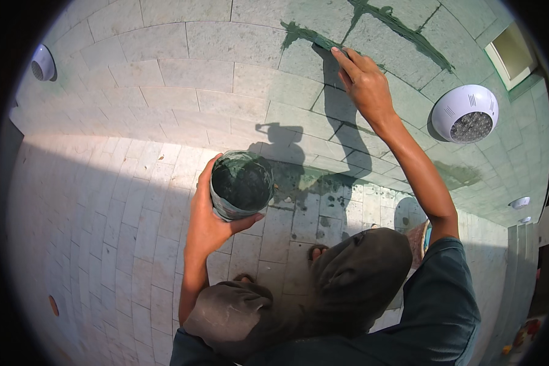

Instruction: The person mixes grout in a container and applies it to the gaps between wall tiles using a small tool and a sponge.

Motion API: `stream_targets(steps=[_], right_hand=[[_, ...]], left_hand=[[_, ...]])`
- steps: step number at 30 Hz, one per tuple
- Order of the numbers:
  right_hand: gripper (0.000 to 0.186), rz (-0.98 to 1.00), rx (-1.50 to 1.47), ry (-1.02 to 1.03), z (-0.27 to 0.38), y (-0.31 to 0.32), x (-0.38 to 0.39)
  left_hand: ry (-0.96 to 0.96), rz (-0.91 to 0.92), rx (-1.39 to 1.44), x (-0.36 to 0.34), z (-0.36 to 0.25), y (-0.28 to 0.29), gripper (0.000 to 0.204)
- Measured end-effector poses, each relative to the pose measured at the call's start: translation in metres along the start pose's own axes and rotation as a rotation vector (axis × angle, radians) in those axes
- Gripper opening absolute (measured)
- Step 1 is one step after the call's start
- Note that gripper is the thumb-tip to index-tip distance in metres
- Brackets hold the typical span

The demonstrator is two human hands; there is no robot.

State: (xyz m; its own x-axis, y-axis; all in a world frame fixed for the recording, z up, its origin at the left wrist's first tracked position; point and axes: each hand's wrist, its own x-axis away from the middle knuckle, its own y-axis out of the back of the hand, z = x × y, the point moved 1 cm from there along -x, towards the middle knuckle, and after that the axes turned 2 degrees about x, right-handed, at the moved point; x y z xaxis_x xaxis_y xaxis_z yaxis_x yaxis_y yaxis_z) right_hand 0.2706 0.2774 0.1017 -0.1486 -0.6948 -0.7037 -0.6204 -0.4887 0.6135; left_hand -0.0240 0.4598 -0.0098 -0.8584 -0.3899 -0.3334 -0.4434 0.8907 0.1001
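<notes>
My left hand (208, 221) grips a round container (241, 185) holding dark green paste, held at chest height in front of the wall. My right hand (364, 81) reaches up to the stone-tiled wall (195, 79), fingertips pressed on a joint between tiles. Under those fingers lies a streak of dark green grout (308, 35). I cannot tell whether a small tool is under the fingers. A second green grout line (405, 30) runs diagonally at the upper right.
A round white pool light (465, 113) is set in the wall to the right of my raised arm, another (43, 62) at far left. Smaller fittings (519, 202) sit at right. The tiled floor (134, 244) has green drips (323, 204). My knees (348, 280) and toes show below.
</notes>
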Motion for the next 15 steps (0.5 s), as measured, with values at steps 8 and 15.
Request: stream_targets(steps=[8,15], right_hand=[[0.049,0.015,0.031,-0.086,-0.016,0.022,0.026],[0.048,-0.023,-0.043,0.020,0.007,0.012,0.002]], left_hand=[[0.041,-0.007,0.019,0.000,0.000,0.002,0.108],[0.054,0.008,0.064,0.001,0.003,-0.001,0.108]])
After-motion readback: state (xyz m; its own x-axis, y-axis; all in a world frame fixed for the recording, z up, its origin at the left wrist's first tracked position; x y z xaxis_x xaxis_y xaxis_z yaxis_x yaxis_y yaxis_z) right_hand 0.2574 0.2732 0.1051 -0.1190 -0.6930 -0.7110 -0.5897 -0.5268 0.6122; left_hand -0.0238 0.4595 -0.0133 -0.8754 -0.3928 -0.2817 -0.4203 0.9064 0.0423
